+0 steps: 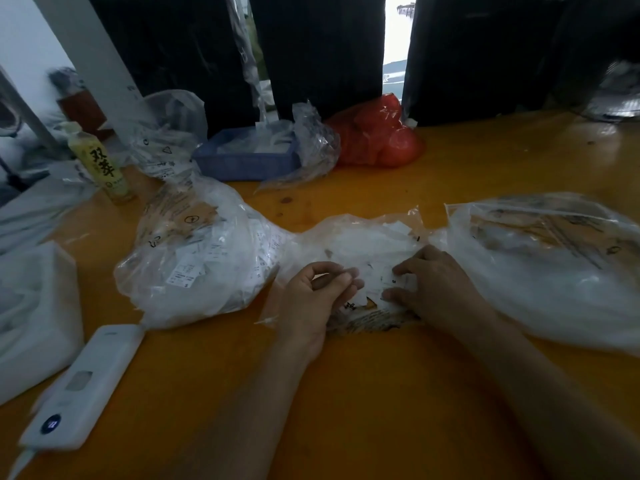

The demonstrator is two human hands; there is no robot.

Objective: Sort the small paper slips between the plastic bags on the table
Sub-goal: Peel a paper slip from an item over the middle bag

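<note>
Orange table (398,393) bears plastic bags (194,258), bottle (100,164).

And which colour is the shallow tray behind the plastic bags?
Blue; the tray shows best in the head view.

Head-worn wide view, forward and down, close over the table (381,393).
</note>
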